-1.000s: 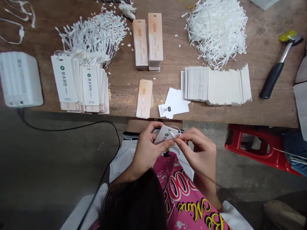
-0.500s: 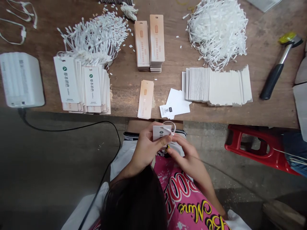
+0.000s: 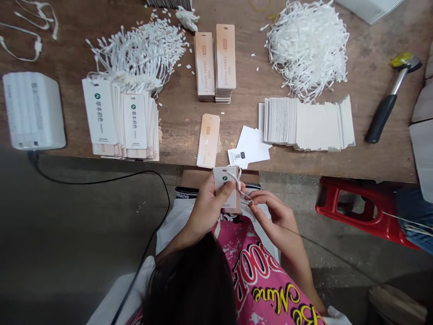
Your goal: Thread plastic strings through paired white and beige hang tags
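Observation:
My left hand (image 3: pixel 206 203) grips a white tag (image 3: pixel 221 179) with a peach card behind it, thumb across its front, just below the table edge. A white string (image 3: pixel 239 176) runs from the tag's top. At the right, my right hand (image 3: pixel 275 214) pinches the string's loose end between thumb and fingers. On the table above lie a few peach cards (image 3: pixel 208 140) and some white cards (image 3: pixel 256 146). Two peach stacks (image 3: pixel 204 65) stand farther back. Strung tags (image 3: pixel 99 113) sit at the left, under a spread of their strings.
A white string pile (image 3: pixel 307 47) and a row of pale cards (image 3: pixel 318 124) occupy the right side. Beyond them lies a hammer (image 3: pixel 384 113). A white power device (image 3: pixel 34 110) with a black cable sits far left. A red stool (image 3: pixel 358 216) stands below the table's right side.
My right hand has drawn away from the tag to the right, with the string's end stretched out. The tag has risen slightly and now shows more of its front and the peach card.

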Motion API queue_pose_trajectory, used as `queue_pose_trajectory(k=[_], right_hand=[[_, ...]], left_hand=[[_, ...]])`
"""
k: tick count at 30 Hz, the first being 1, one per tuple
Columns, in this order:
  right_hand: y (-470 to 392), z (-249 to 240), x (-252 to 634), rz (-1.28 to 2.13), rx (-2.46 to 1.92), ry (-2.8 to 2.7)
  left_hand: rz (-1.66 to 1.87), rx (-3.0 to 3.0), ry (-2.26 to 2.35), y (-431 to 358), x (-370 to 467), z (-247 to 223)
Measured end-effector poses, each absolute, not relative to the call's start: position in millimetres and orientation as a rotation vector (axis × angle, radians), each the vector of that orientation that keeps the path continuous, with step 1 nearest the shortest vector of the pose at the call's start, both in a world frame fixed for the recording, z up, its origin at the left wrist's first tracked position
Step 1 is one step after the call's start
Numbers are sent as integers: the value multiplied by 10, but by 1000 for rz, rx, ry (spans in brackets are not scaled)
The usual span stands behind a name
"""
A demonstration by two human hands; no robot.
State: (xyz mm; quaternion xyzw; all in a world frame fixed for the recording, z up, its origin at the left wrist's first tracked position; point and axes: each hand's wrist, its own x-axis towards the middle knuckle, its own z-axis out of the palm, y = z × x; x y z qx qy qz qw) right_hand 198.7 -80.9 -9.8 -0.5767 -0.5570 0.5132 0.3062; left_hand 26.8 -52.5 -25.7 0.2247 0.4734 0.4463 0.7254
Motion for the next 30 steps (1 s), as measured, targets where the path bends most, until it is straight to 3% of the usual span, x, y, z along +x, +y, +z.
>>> queue_pose_trajectory(k=[8,17,26,30], right_hand=[[-651,380,2073,1555,-1039,-918],[100,565,2158,1755,-992,-715],[803,768,2047,2037,-1141,-926],[1099,935,1712,1993,-1322,-964]], left_hand=[[788,715,1091,-495,222,-228],[612,934,917,-536,120,-202],[840,727,952,-662,-52,-179],[1065,729,1193,-728,-173,-214]])
